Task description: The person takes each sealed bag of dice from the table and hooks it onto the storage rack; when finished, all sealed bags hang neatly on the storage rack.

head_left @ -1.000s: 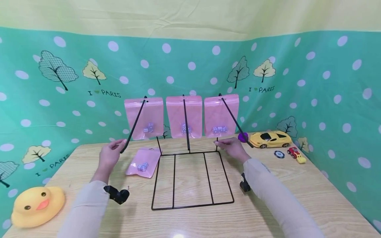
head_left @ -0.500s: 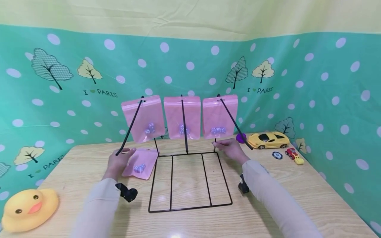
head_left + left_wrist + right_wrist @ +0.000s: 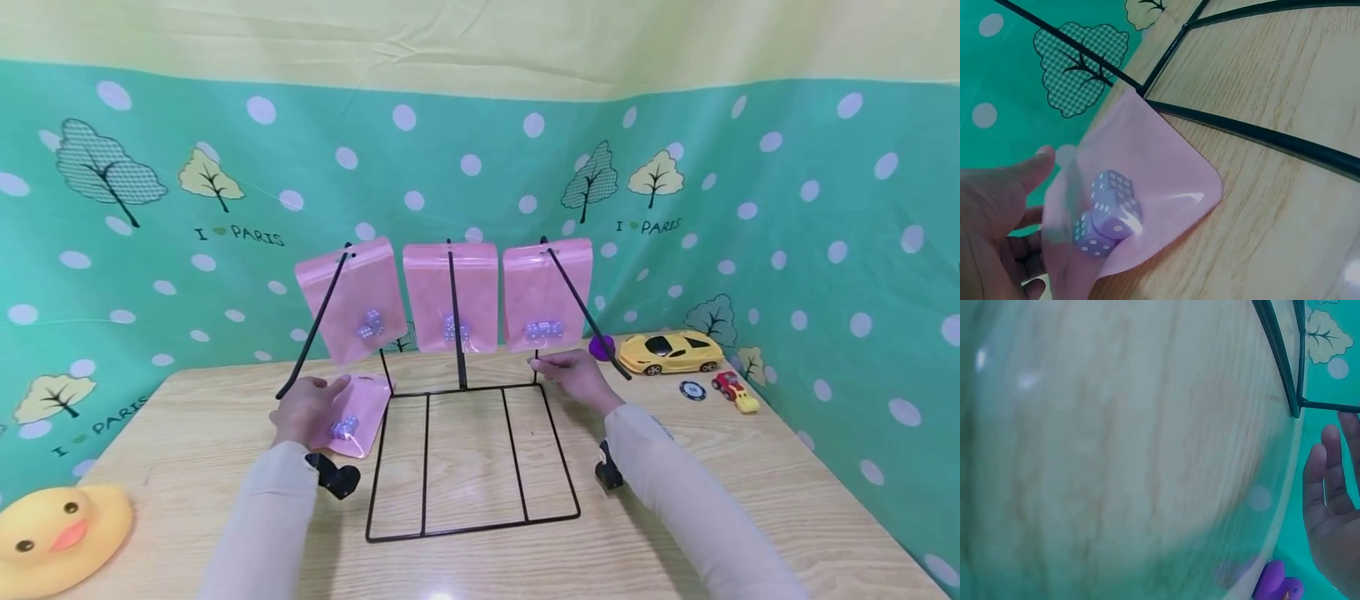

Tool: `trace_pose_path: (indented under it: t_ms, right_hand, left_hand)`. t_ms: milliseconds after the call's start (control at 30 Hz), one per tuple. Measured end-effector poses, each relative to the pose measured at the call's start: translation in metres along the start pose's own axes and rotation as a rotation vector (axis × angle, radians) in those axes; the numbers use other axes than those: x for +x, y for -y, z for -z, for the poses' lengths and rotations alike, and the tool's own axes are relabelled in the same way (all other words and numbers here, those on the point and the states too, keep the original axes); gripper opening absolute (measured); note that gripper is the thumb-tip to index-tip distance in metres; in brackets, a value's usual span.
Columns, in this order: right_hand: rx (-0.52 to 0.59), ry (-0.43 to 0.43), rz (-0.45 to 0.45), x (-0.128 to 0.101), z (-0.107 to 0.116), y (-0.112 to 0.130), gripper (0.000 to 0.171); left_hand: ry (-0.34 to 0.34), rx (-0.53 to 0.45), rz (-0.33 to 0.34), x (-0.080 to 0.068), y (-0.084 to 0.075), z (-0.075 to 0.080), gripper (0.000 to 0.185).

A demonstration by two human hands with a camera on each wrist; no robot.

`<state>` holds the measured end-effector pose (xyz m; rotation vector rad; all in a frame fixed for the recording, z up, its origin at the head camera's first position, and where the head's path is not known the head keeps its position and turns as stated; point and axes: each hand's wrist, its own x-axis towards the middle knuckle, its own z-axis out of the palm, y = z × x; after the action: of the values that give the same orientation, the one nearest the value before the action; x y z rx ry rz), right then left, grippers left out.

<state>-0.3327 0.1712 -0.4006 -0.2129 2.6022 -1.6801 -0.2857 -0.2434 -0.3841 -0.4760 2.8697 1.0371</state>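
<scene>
left hand [image 3: 303, 407]: lay on the loose pink pouch [image 3: 350, 414] on the table, thumb and fingers closing on its edge; in the left wrist view the thumb sat at the pouch's [image 3: 1141, 187] rim with the fingers under it.
loose pink pouch: flat on the wooden table [image 3: 675, 500], just left of the black wire rack [image 3: 468, 454], one corner touching the rack's base wire; it held pale purple dice [image 3: 1107, 212].
right hand [image 3: 573, 375]: fingers straight and relaxed, holding nothing, near the rack's back right corner; whether it touched the wire could not be told.
rack: three prongs each carried a hanging pink pouch [image 3: 450, 296] with dice inside.
table, right side: yellow toy car [image 3: 670, 351], purple piece [image 3: 601, 347], poker chip [image 3: 692, 389], small red toy [image 3: 733, 392].
table, left corner: yellow rubber duck [image 3: 56, 533].
</scene>
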Motion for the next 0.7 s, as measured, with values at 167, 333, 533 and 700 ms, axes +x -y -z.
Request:
trace_pose_path:
  t_ms: [167,333,533,700]
  right_hand:
    - [-0.007,0.001,0.003,0.0013,-0.0008,0.0006,0.033]
    - [-0.006,0.006,0.008,0.0018,-0.0002,-0.0016,0.033]
    - [-0.018,-0.002,0.008,0.0027,0.0004,-0.004,0.033]
    - [-0.047,0.004,0.013,0.0051,0.0013,-0.0059,0.034]
  left_hand:
    - [-0.002,-0.086,0.008,-0.0009,0.0,0.0004,0.067]
    - [0.012,-0.079,-0.003,0.0014,0.0006,0.0021,0.068]
    - [-0.038,-0.12,-0.025,0.0033,-0.0034,0.0064,0.059]
    - [-0.056,-0.238,-0.025,0.0023,-0.0084,0.0088,0.052]
